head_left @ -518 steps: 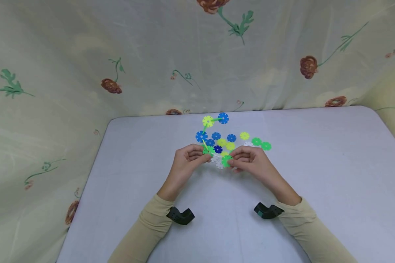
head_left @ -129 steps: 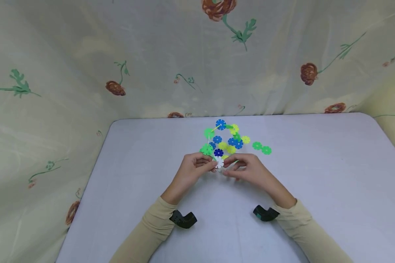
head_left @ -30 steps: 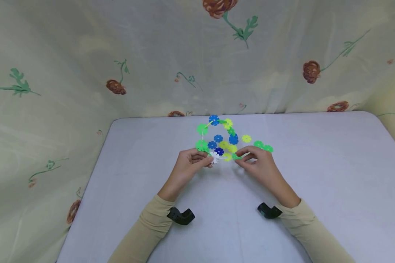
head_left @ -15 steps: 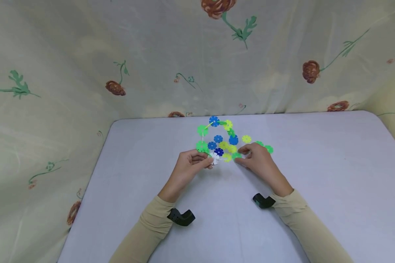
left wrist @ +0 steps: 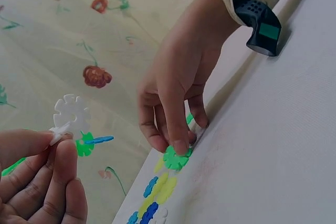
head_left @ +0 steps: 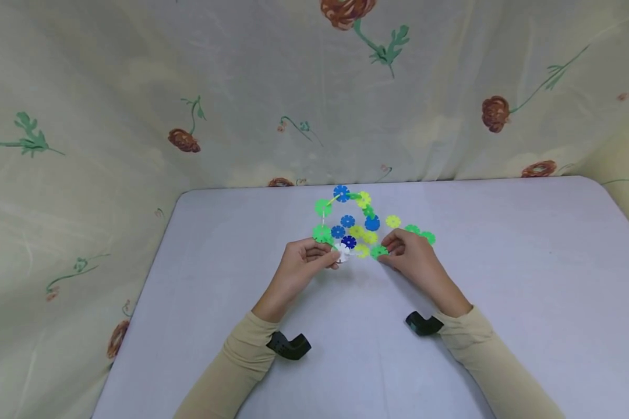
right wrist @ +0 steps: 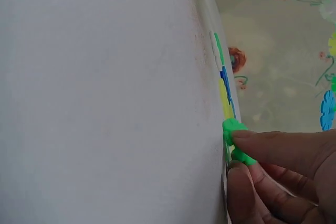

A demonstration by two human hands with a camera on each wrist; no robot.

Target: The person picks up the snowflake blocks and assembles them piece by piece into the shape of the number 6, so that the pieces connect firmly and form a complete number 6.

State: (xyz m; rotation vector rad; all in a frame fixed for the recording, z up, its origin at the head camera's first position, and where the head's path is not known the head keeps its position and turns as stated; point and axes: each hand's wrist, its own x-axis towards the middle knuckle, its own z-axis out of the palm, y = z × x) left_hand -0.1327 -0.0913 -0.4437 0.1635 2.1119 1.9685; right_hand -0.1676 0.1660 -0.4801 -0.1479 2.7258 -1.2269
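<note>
My left hand (head_left: 309, 260) pinches a white snowflake disc (left wrist: 72, 113) between thumb and fingers, above the table. It belongs to a linked chain of notched plastic discs that arcs up and away, through a green disc (head_left: 322, 233), a blue disc (head_left: 341, 193) and a yellow disc (head_left: 363, 199), to a blue end disc (head_left: 372, 223). On the right, my right hand (head_left: 411, 254) pinches a separate green disc (right wrist: 234, 129) with thumb and fingertips, low over the tabletop beside the loose pieces. Part of that disc is hidden behind the thumb in the right wrist view.
Loose discs lie between the hands: a dark blue disc (head_left: 348, 242), several yellow discs (head_left: 370, 237) and lighter blue discs (head_left: 347, 221). Past the right hand are another yellow disc (head_left: 393, 221) and green discs (head_left: 428, 237). The white table (head_left: 314, 384) meets a flowered curtain (head_left: 230, 116) behind.
Since the oldest frame the chain has grown, and the left hand's hold has passed from a green disc to a white one. Lately the right hand's green disc has turned from edge-on to flatter.
</note>
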